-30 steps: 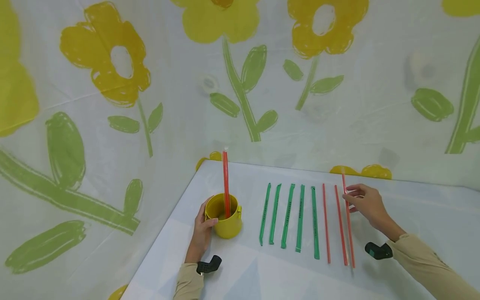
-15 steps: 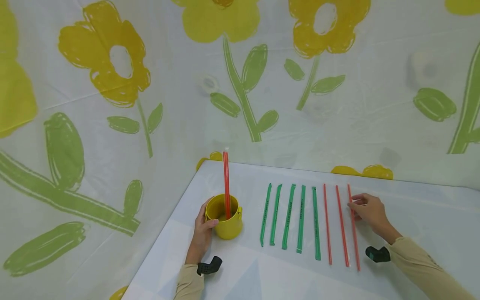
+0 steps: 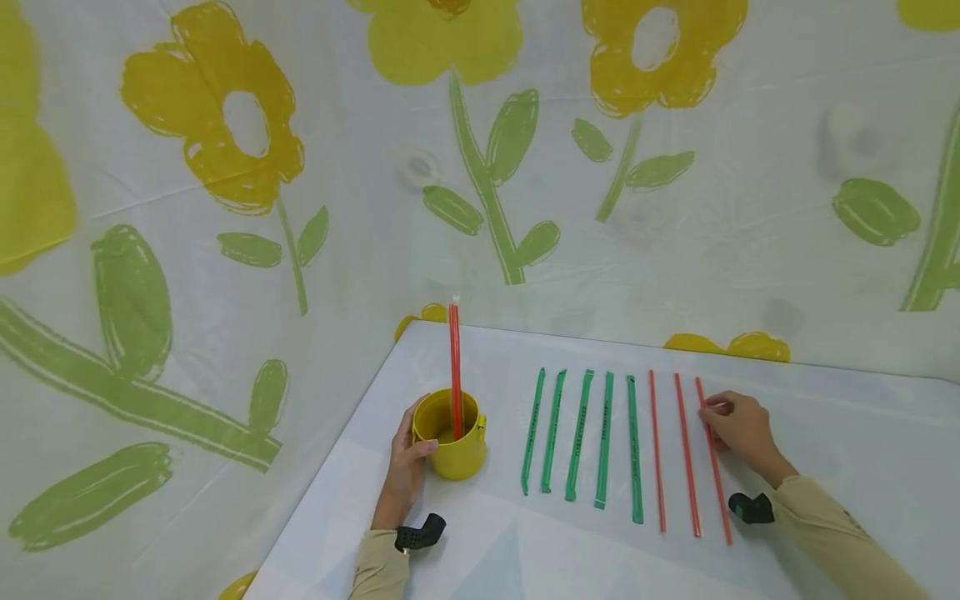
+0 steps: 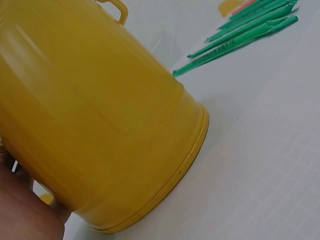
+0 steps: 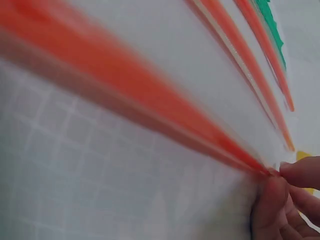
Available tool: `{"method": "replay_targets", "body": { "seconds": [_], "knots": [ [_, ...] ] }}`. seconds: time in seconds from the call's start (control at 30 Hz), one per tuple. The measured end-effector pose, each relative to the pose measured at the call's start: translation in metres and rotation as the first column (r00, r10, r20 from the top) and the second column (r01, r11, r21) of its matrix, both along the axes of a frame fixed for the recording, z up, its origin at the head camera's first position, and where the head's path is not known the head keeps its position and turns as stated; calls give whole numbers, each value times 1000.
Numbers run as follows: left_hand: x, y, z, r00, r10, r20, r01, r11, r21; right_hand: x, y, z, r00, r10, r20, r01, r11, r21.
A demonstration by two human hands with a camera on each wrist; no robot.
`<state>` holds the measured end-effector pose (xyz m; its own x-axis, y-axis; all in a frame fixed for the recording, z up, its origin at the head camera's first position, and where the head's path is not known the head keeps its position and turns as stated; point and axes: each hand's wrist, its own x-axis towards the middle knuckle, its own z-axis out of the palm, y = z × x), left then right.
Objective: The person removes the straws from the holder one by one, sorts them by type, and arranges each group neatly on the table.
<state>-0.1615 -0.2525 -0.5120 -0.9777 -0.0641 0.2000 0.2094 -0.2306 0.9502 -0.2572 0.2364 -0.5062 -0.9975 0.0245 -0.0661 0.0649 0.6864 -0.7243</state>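
Observation:
My left hand (image 3: 407, 462) grips a yellow cup (image 3: 461, 463) around its left side, the thumb over the near rim. The cup stands upright on the table, with a few red straws (image 3: 454, 358) leaning upright in it. In the left wrist view the cup's wall (image 4: 105, 115) fills much of the frame. My right hand (image 3: 746, 429) pinches a red straw (image 3: 717, 475) near its far end, between thumb and fingertips. That straw lies at the right end of a row, and in the right wrist view the pinched straw (image 5: 150, 90) runs close over the tabletop.
Two more red straws, one of them the nearer neighbour (image 3: 687, 458), lie parallel to its left. Several green-wrapped straws (image 3: 577, 437) lie between these and the cup. A flower-print curtain (image 3: 360, 208) hangs behind the white table (image 3: 592, 558).
My right hand has lowered the red straw from above the row and shifted it to the right, apart from its neighbour. The left hand and cup have stayed in place.

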Motion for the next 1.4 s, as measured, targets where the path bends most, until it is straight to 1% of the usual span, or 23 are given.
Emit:
{"method": "replay_targets", "body": {
  "seconds": [0.2, 0.3, 0.4, 0.5, 0.57, 0.7, 0.8, 0.9, 1.07, 1.27, 1.37, 1.4],
  "knots": [
    [0, 2, 0, 1000, -20, -9, 20, 1000, -3, 1, 1, 6, 999, -36, -25, 37, 998, 57],
    [0, 1, 0, 999, -20, -25, 20, 1000, 7, 3, -1, 13, 998, -60, -25, 61, 997, 39],
    [-1, 0, -1, 999, -18, -32, 18, 1000, 5, 4, -4, 19, 998, -59, -24, 59, 998, 11],
    [-2, -2, -1, 999, -24, -33, 24, 1000, 4, 4, -7, 24, 999, -32, -34, 32, 999, -5],
    [-1, -2, 1, 999, -23, -23, 23, 1000, 11, 4, -9, 25, 999, -13, -42, 12, 1000, -14],
    [0, -2, 1, 1000, -23, -14, 23, 1000, 18, 4, -19, 30, 997, 14, -76, -17, 999, -41],
    [0, -2, 0, 1000, -26, -13, 27, 999, 20, 6, -28, 37, 995, 24, -99, -31, 997, -66],
    [0, -1, 0, 1000, -27, 2, 27, 999, 22, 9, -37, 44, 992, 56, -116, -67, 993, -95],
    [1, -1, -1, 1000, -16, 23, 16, 1000, 24, 12, -55, 56, 988, 103, -117, -118, 984, -132],
    [1, -2, -2, 1000, -10, 12, 10, 1000, 17, 12, -75, 65, 978, 131, -162, -157, 974, -162],
    [1, -2, -2, 1000, -17, -1, 17, 1000, 9, 12, -83, 69, 973, 140, -183, -173, 969, -177],
    [1, -1, -2, 1000, -18, -3, 18, 1000, 5, 13, -86, 73, 973, 143, -184, -175, 970, -171]
  ]
}}
